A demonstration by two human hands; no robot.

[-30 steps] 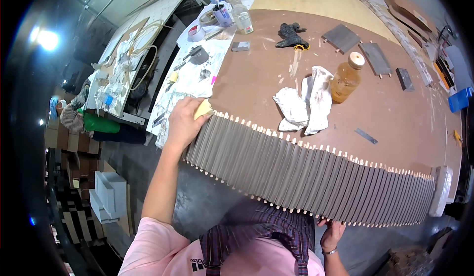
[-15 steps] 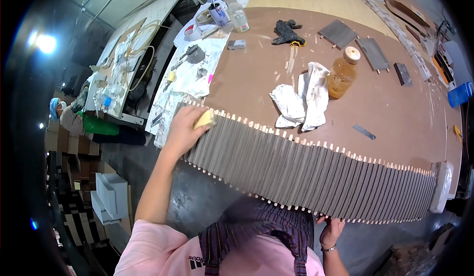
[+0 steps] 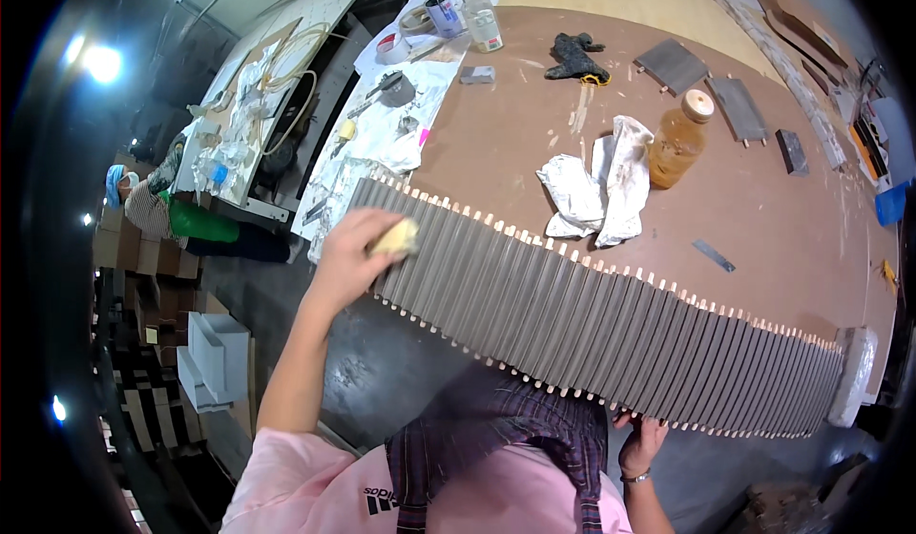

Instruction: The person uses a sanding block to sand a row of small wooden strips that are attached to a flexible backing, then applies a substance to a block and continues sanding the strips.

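Holding a yellow sponge (image 3: 397,237) snug in the left hand (image 3: 348,257), near the left end of the grey slat row (image 3: 572,324), centre-left to lower right of frame. Honestly can't tell done slats from undone; probably plenty left rightward. Touching the lower edge with the right hand (image 3: 644,445), can't tell how tightly.
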